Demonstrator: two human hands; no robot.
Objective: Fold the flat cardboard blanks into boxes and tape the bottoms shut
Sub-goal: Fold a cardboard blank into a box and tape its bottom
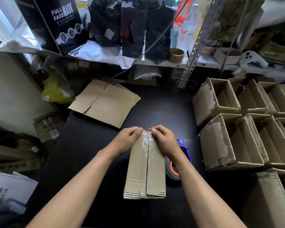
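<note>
With the left hand and right hand clamped on the far end of the box, its wrinkled tape may lift if pressed unevenly.

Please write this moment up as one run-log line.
step: smoothing tape at far end | box: seam taped | left hand, right hand: gripping box | tape dispenser: set down at right
</note>
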